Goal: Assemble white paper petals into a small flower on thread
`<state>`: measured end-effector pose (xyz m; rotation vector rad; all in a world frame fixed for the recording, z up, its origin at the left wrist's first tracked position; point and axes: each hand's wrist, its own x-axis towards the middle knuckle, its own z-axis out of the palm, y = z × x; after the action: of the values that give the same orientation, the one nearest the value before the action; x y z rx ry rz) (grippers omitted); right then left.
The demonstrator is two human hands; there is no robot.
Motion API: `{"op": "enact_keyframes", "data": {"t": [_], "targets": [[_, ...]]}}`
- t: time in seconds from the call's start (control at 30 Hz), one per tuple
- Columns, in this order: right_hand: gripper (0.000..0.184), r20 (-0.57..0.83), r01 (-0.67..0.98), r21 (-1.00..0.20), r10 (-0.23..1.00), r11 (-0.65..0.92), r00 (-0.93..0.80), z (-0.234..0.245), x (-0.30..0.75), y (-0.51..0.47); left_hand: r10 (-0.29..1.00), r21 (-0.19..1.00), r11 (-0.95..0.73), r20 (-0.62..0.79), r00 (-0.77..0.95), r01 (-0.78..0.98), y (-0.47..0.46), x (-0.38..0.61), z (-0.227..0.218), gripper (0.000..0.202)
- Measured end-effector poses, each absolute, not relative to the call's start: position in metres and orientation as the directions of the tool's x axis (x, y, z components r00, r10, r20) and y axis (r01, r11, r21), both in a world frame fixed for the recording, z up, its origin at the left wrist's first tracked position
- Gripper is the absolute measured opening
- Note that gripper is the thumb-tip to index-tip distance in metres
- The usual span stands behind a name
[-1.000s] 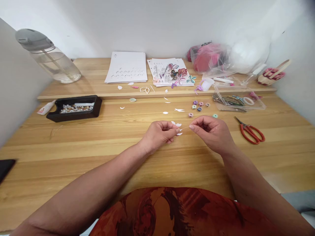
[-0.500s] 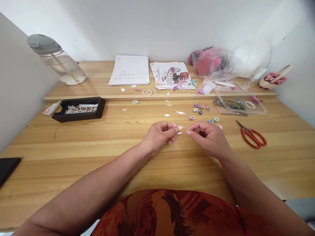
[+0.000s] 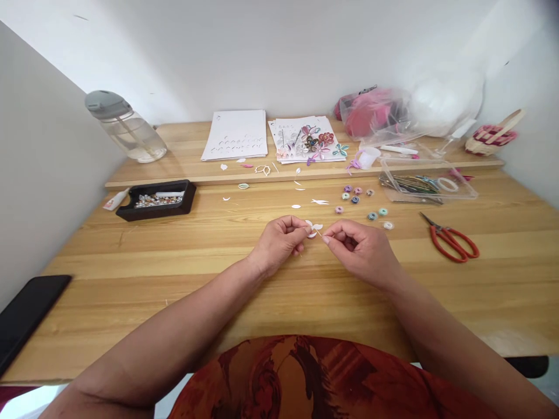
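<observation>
Between the thumb and forefinger of my left hand (image 3: 283, 241) is a small white paper flower (image 3: 315, 227), its petals fanned out past the fingertips. My right hand (image 3: 360, 247) pinches a thin gold-coloured wire (image 3: 319, 233) that runs toward the flower's middle. The fingertips of both hands are close together, low over the wooden table (image 3: 209, 302). White paper petals (image 3: 320, 202) lie just beyond my hands. Several thread bobbins (image 3: 355, 199) are grouped behind my right hand, and red-handled pliers (image 3: 449, 237) lie to its right.
A black tray of beads (image 3: 159, 201) and a water bottle (image 3: 133, 131) stand at the left. On the raised shelf are paper stacks (image 3: 238, 137), finished flowers (image 3: 321, 145) and a small basket (image 3: 488, 141). A clear plastic box (image 3: 463, 185) sits at the right. A black phone (image 3: 32, 314) lies far left.
My right hand has come in closer to my left, and the flower's petals now show more spread out. The view has turned slightly left, so more of the phone shows.
</observation>
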<state>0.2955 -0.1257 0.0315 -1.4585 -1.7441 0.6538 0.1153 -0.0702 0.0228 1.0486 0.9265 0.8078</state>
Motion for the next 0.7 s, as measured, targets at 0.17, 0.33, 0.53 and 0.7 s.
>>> {"op": "enact_keyframes", "data": {"t": [0.17,0.33,0.53,0.7], "targets": [[0.005,0.29,0.605,-0.747,0.954,0.276,-0.076,0.035,0.295,-0.129,0.887,0.958,0.281,-0.237,0.396,-0.056,-0.075,0.116,0.031,0.031],[0.006,0.32,0.605,-0.735,0.943,0.306,-0.088,0.037,0.293,-0.133,0.911,0.967,0.248,-0.213,0.354,-0.056,-0.082,0.114,0.037,0.034],[0.011,0.355,0.586,-0.741,0.932,0.327,-0.071,0.036,0.292,-0.135,0.925,0.968,0.224,-0.174,0.337,-0.117,-0.093,0.114,0.036,0.033],[0.02,0.293,0.524,-0.809,0.956,0.265,-0.032,0.038,0.288,-0.134,0.938,0.974,0.199,-0.158,0.309,-0.105,-0.098,0.115,0.036,0.036]]}}
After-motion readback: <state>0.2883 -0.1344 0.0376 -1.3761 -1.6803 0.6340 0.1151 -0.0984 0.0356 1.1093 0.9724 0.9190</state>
